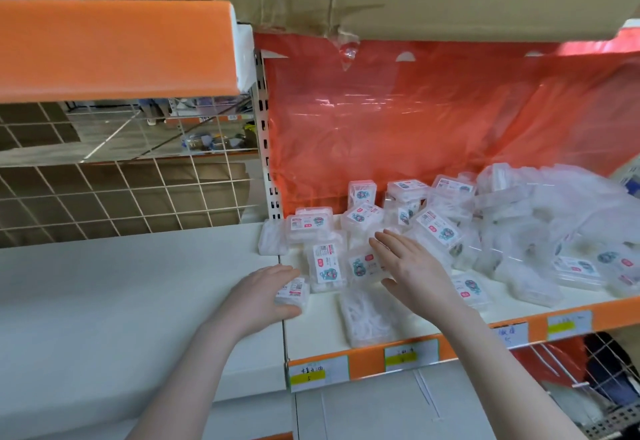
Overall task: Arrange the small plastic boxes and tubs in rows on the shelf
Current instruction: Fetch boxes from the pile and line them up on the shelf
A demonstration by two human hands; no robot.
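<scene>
Shelf [322,339], white, orange front edge: clear plastic boxes [443,211] lie jumbled from centre to right, unsorted. Left hand [263,292] grips one small labelled box [294,296] at the shelf's left end. Right hand [412,266] lies flat, fingers straight, resting on another labelled box [363,266]. Red plastic sheet [433,110] behind.

Bright, soft — wide-angle warp (edges)
</scene>
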